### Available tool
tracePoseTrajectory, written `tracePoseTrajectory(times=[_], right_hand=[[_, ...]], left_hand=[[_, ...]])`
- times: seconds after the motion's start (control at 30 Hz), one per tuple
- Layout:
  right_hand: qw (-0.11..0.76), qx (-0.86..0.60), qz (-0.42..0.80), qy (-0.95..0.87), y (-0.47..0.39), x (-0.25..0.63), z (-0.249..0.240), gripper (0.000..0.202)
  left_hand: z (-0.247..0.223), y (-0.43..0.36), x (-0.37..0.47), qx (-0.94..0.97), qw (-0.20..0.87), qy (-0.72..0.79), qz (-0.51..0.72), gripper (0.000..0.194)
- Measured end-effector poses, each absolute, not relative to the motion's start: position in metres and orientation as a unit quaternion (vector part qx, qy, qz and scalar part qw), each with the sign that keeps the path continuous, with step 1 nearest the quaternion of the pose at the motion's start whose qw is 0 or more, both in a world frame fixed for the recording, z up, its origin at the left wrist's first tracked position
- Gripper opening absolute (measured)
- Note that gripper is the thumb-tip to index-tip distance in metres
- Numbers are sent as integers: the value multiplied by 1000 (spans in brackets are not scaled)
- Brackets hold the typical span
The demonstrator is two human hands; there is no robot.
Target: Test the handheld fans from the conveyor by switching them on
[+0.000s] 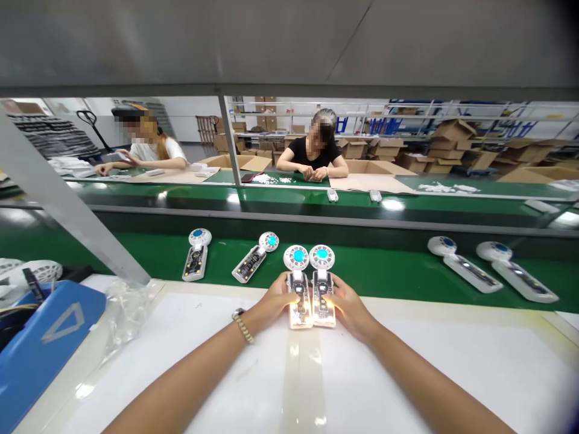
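My left hand (277,301) is closed around a small white handheld fan (297,258), its thumb on the lit body. A second handheld fan (322,258) is gripped in my right hand (350,308), its thumb pressed on the front too. Both are held upright side by side, nearly touching, over the white table's far edge. Each has a round vented head with a blue centre and a circuit board showing in the handle. Warm light glows from both lower bodies. The fingers behind the handles are mostly hidden.
On the green conveyor belt (389,271) lie more such fans, two at left (196,256) and two at right (520,274). A blue bin (54,337) and clear plastic bag (126,313) sit left. A slanted metal post (76,193) rises there. Two people work across the belt.
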State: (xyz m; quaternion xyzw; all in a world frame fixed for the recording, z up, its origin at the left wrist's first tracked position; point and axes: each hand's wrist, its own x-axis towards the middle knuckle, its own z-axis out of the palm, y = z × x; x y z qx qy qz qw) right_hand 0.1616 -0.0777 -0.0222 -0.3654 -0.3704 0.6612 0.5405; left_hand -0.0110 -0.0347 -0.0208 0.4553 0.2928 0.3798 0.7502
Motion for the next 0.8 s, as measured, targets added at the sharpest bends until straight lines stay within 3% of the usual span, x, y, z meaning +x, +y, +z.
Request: tracePoseTrajectory(times=[0.8], right_hand=[[552,-361,654,-371,-77,164,-28,48]], left_hand=[[-22,-33,-11,450,762,293,361,46]])
